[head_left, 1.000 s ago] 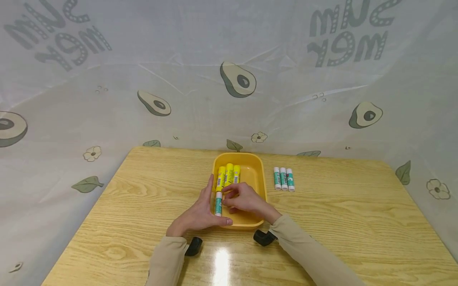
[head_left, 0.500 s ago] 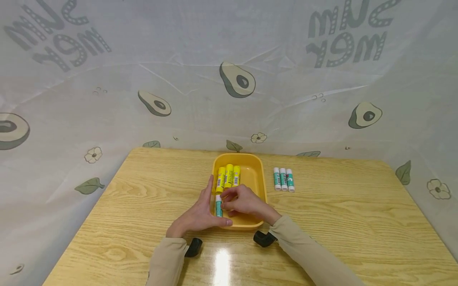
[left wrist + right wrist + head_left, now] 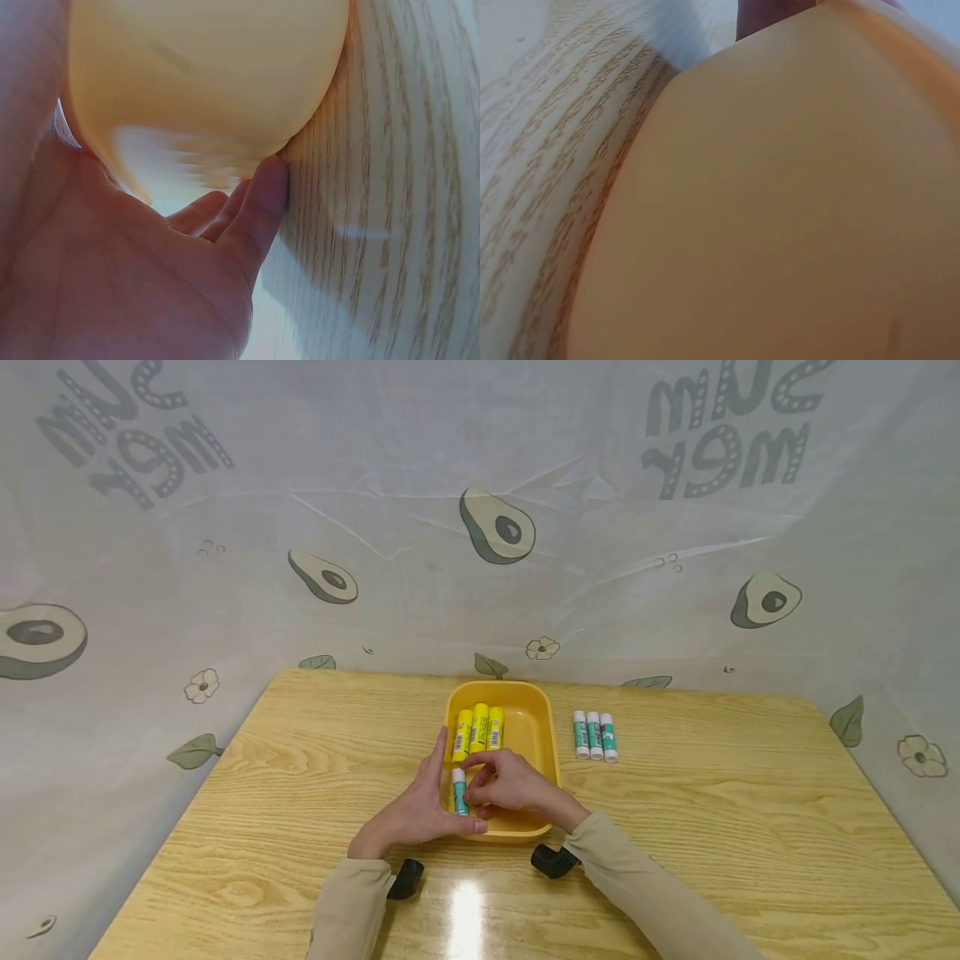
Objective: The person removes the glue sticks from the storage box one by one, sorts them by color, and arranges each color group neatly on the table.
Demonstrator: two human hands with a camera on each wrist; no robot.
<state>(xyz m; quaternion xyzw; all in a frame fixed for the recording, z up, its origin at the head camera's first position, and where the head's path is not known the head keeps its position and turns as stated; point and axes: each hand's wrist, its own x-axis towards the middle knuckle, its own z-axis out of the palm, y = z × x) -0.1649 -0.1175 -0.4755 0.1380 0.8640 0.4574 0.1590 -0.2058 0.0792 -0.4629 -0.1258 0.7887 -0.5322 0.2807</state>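
Head view: a rounded, yellow-orange plastic tray (image 3: 529,735) sits on a wood-grained table (image 3: 750,793).
Slim green-and-white cylindrical tube (image 3: 460,793): inside the tray, by its left wall.
Right hand (image 3: 512,780): narrow, thumb at the tube's right side, index finger by its white far end; I can't tell if they pinch it.
Left hand (image 3: 420,802): wide, fingers straight along the tray's left wall.
Three yellow cylindrical tubes (image 3: 479,727): side by side, tray's far-left part.
Three more green-and-white tubes (image 3: 595,735): right of the tray.
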